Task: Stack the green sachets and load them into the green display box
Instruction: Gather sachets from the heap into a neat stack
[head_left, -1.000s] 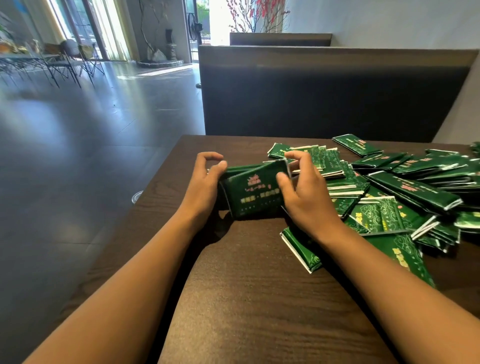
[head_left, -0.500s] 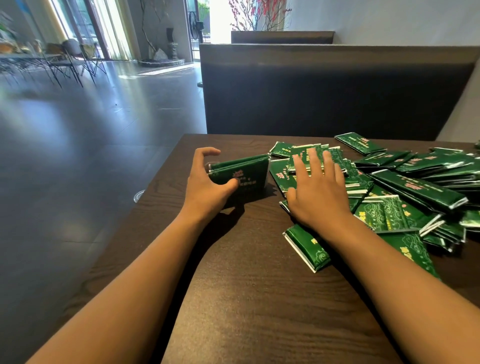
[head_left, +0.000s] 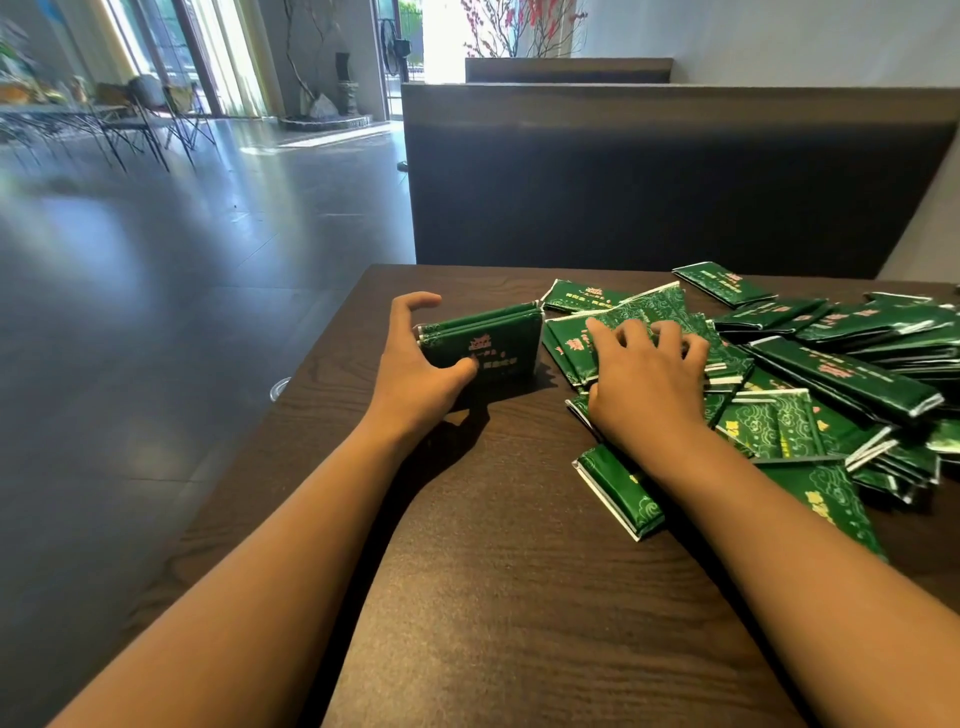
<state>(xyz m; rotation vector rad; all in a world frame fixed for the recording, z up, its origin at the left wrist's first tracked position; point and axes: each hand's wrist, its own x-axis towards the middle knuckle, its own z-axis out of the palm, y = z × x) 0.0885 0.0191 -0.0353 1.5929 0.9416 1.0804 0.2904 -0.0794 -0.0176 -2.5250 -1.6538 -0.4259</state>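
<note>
A small stack of green sachets (head_left: 493, 338) stands on edge on the dark wooden table (head_left: 519, 597). My left hand (head_left: 415, 364) grips its left end, thumb on the front face and fingers curled over the back. To the right spreads a loose pile of green sachets (head_left: 831, 374). My right hand (head_left: 644, 379) lies on the pile's left part, fingers curling onto a sachet (head_left: 649, 306) there. No green display box is in view.
A single sachet (head_left: 623, 488) lies near my right forearm at the pile's front. A dark booth backrest (head_left: 675, 182) rises behind the table. The table's left edge drops to a glossy grey floor (head_left: 156, 312); chairs stand far left.
My right hand let go of the stack and moved right onto the loose pile, where its fingers now curl. My left hand keeps the stack, now set upright further back.
</note>
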